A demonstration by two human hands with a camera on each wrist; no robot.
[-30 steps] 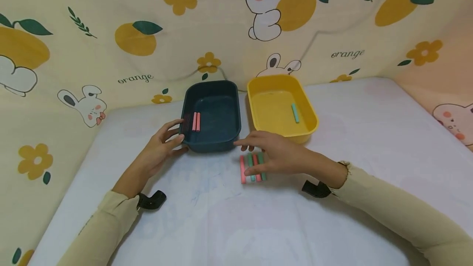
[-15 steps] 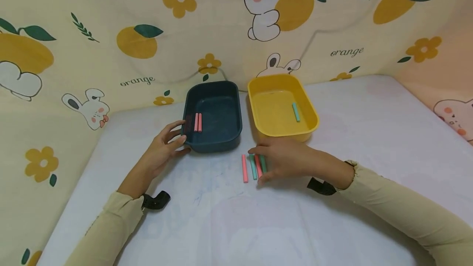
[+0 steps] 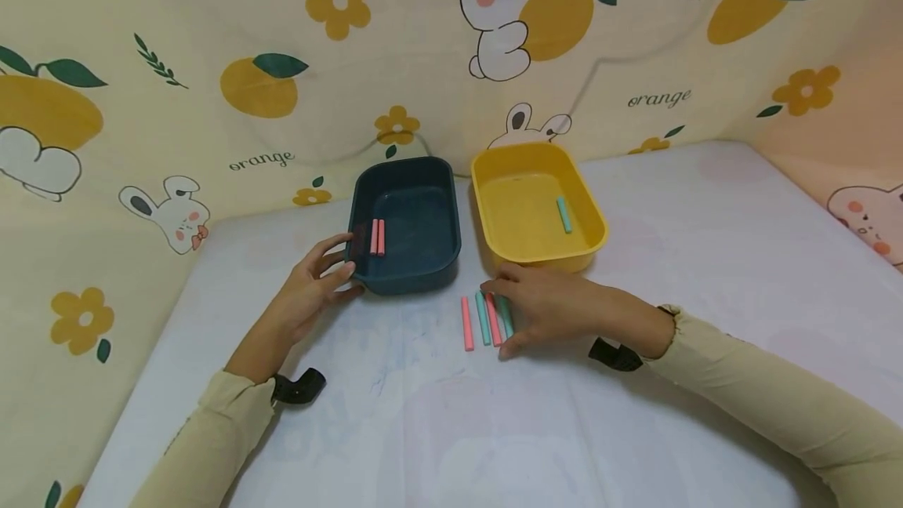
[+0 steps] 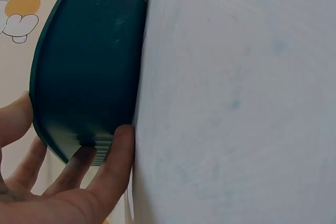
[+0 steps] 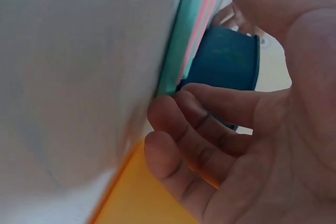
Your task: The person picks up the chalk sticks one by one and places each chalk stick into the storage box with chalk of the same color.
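Several pink and green chalk sticks lie in a row on the white tabletop, with a pink stick (image 3: 467, 324) at the left end. My right hand (image 3: 546, 306) arches over the rightmost green chalk (image 5: 181, 38); its fingertips touch the far end and its thumb is near the other end. My left hand (image 3: 310, 284) rests against the left side of the dark blue bin (image 3: 412, 282), thumb by the rim and fingers along the outer wall. Two pink sticks (image 3: 377, 237) lie inside that bin. A yellow bin (image 3: 543, 261) beside it holds one green stick (image 3: 564, 214).
Behind the bins hangs a patterned cloth (image 3: 409, 38) with oranges and rabbits. A black device (image 3: 299, 386) sits at the left wrist, another black device (image 3: 614, 353) at the right. Faint blue smudges mark the white tabletop (image 3: 353, 429) in front of the bins.
My right hand has moved right and down from above the chalk row to the rightmost green stick, which has shifted slightly. My left hand has stayed at the blue bin.
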